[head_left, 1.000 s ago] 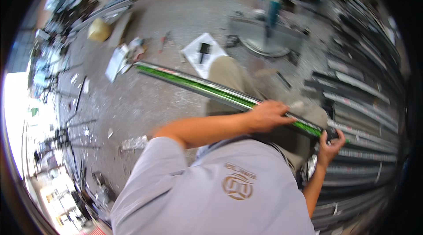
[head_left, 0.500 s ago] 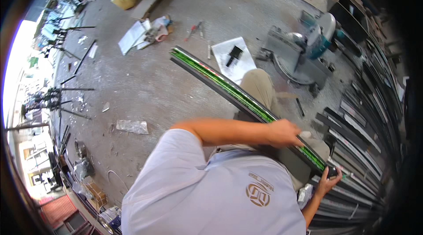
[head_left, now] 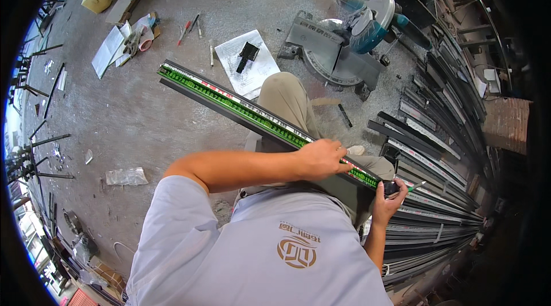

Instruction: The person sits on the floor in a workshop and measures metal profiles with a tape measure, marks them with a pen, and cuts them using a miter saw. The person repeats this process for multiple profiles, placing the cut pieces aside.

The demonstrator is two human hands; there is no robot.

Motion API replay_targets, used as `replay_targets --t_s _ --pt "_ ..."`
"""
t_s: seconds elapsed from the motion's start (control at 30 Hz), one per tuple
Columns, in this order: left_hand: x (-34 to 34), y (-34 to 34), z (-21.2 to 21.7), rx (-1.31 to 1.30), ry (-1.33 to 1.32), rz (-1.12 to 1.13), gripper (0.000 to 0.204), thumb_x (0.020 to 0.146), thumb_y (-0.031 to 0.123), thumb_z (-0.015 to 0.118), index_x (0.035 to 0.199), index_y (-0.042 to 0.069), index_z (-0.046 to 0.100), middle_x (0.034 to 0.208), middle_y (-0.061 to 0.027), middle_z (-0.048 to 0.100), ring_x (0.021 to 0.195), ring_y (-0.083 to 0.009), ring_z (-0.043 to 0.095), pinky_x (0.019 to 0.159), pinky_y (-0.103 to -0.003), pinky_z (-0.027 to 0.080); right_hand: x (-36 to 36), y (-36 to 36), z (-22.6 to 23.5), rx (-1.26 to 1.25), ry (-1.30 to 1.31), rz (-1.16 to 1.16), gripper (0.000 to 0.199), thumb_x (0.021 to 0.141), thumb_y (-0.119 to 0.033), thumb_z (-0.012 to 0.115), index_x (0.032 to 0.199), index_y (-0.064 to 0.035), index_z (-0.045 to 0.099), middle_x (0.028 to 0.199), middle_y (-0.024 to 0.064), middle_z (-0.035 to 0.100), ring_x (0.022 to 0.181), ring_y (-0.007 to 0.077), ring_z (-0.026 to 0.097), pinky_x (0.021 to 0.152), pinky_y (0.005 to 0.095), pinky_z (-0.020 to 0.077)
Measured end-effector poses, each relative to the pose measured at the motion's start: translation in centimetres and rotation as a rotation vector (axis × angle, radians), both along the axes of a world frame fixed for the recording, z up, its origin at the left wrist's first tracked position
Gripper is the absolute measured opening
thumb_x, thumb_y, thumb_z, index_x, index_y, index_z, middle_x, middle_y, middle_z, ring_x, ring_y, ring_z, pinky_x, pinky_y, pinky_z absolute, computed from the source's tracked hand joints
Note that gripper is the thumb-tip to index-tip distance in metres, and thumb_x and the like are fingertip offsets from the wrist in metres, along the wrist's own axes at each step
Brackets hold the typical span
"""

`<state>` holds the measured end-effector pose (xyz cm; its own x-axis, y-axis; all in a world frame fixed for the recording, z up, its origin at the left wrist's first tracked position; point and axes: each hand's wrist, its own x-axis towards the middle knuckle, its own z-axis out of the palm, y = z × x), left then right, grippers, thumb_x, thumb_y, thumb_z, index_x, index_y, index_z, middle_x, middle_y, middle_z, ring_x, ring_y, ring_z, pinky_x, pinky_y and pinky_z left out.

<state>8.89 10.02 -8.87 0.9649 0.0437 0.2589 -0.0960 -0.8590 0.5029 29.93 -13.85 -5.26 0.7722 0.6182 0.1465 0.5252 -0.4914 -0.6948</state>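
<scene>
Head view: at the near end of the dark profile (head_left: 218,110), our right hand (head_left: 390,203) grasps the tape case (head_left: 391,188); farther along, our left hand (head_left: 321,160) clasps the profile. We should keep the green tape (head_left: 241,109) flat along it.

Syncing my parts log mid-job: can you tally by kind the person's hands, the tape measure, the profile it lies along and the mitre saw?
Hands: 2 (left hand, right hand)
Tape measure: 1
Long dark profile under the tape's green blade: 1
Mitre saw: 1
Total: 5
</scene>
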Motion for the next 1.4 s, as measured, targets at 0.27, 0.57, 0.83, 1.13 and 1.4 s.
replay_targets --t_s 0.27,0.57,0.83,1.13,1.4 --pt "1.6 -3.0 -0.5 -0.058 -0.115 0.06 0.04 0.089 0.018 0.06 0.128 0.015 0.068 0.104 -0.0125 0.061 0.101 -0.0303 0.062 0.083 -0.042 0.054 -0.6 -0.3 2.4 -0.093 -0.028 0.082 0.062 0.08 -0.008 0.087 0.13 -0.0032 0.049 0.121 0.0125 0.06 0.11 0.0249 0.058 0.101 0.0378 0.0456" --pt "1.3 -2.5 0.1 -0.085 -0.018 0.032 0.04 0.088 0.017 0.063 0.127 0.021 0.071 0.108 -0.0104 0.062 0.103 -0.0289 0.061 0.086 -0.039 0.054 -4.1 7.6 2.4 0.221 0.29 0.368 0.041 0.115 -0.031 0.033 0.134 0.001 0.05 0.107 0.0183 0.071 0.113 0.0273 0.065 0.11 0.0417 0.0424" --pt "1.0 -2.3 0.2 -0.098 0.006 0.053 0.047 0.086 0.015 0.065 0.131 0.025 0.07 0.112 -0.0086 0.063 0.103 -0.0269 0.063 0.087 -0.039 0.055 -2.9 7.8 -1.4 0.206 0.416 0.18 0.037 0.114 -0.028 0.042 0.126 0.0022 0.06 0.104 0.0111 0.068 0.103 0.0173 0.062 0.102 0.0332 0.0449" --pt "-5.4 3.5 2.8 -0.148 0.09 0.048 0.048 0.084 0.014 0.077 0.132 0.02 0.07 0.132 -0.014 0.064 0.111 -0.0323 0.066 0.091 -0.042 0.055 -3.2 7.5 -1.3 0.153 0.445 0.147 0.035 0.108 -0.023 0.058 0.132 0.0019 0.064 0.105 0.0104 0.076 0.095 0.0136 0.069 0.093 0.027 0.0505" --pt "-8.5 5.5 2.8 -0.039 0.071 0.105 0.054 0.079 0.009 0.078 0.131 0.022 0.07 0.133 -0.0052 0.066 0.103 -0.0261 0.066 0.085 -0.039 0.056 -3.7 8.2 -0.7 0.221 0.536 0.069 0.037 0.107 -0.025 0.062 0.132 0.0016 0.067 0.102 0.0108 0.077 0.093 0.0132 0.07 0.086 0.0254 0.0531"
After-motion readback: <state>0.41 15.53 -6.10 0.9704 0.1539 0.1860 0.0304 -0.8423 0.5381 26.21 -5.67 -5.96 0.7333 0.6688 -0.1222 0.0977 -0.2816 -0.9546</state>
